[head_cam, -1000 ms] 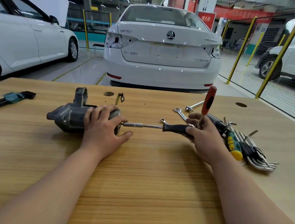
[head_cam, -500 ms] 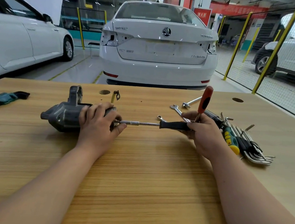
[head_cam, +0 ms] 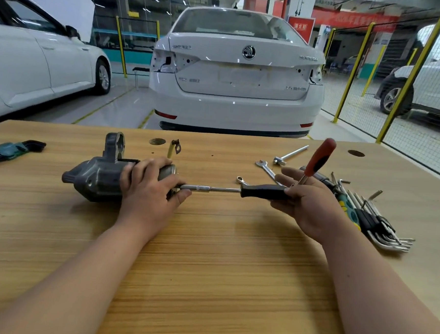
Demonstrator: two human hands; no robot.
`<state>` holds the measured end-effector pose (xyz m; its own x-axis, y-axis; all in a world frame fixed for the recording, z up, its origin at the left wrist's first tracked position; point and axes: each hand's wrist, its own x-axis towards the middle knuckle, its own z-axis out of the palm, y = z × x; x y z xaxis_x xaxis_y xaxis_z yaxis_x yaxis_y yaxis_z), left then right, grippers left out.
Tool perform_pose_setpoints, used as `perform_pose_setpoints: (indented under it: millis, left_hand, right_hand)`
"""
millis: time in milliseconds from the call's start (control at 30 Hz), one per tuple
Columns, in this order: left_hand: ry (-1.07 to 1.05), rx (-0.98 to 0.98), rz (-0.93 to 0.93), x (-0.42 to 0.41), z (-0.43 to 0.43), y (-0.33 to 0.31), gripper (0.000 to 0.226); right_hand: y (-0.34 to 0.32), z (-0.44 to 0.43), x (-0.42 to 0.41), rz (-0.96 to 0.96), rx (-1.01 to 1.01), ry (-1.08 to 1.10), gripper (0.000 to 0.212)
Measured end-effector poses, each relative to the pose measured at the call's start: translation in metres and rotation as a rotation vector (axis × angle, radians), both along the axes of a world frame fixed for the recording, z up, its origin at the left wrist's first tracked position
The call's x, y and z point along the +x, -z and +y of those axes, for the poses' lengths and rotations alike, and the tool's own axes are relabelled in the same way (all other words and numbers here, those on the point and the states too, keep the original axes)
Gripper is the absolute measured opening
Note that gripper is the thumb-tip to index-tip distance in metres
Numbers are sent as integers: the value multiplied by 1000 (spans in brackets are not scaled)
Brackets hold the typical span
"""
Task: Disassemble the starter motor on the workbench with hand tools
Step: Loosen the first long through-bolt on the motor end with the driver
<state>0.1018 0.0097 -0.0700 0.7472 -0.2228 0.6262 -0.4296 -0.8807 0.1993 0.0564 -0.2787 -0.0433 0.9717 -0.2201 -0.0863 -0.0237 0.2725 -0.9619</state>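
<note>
The grey starter motor (head_cam: 95,177) lies on its side on the wooden workbench (head_cam: 205,258), left of centre. My left hand (head_cam: 147,189) grips its cylindrical right end from above. A black-handled driver (head_cam: 262,191) lies level, and its steel shaft (head_cam: 211,188) reaches the motor's end face by my left thumb. My right hand (head_cam: 314,204) pinches the black handle between thumb and fingers, the fingers partly spread. A red-handled screwdriver (head_cam: 321,155) sticks up from between the fingers of that same hand.
A hex key set in a green holder (head_cam: 10,148) lies at the far left. A combination wrench (head_cam: 266,168), a steel bar (head_cam: 290,154) and a heap of hex keys and screwdrivers (head_cam: 383,229) lie at the right. A small bracket (head_cam: 174,147) lies behind the motor.
The driver shifted left until its tip reached the motor's end. My right hand's fingers have loosened and spread on the handle. My left hand stays on the motor.
</note>
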Motion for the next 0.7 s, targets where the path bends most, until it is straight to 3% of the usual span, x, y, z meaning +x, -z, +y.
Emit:
perform_pose_setpoints:
  millis: [200,533,700]
  left_hand:
    - [-7,-2,-10,1,-1,0,21]
    - [-10,39,-16,0,-2,1,24]
    - [-24,64,-5,2,-1,1,26]
  right_hand:
    - [-7,4,-3,110,-120,16,18]
    - [-5,15,8,246,-430,87,24]
    - [-8,14,9,263,-520,0,27]
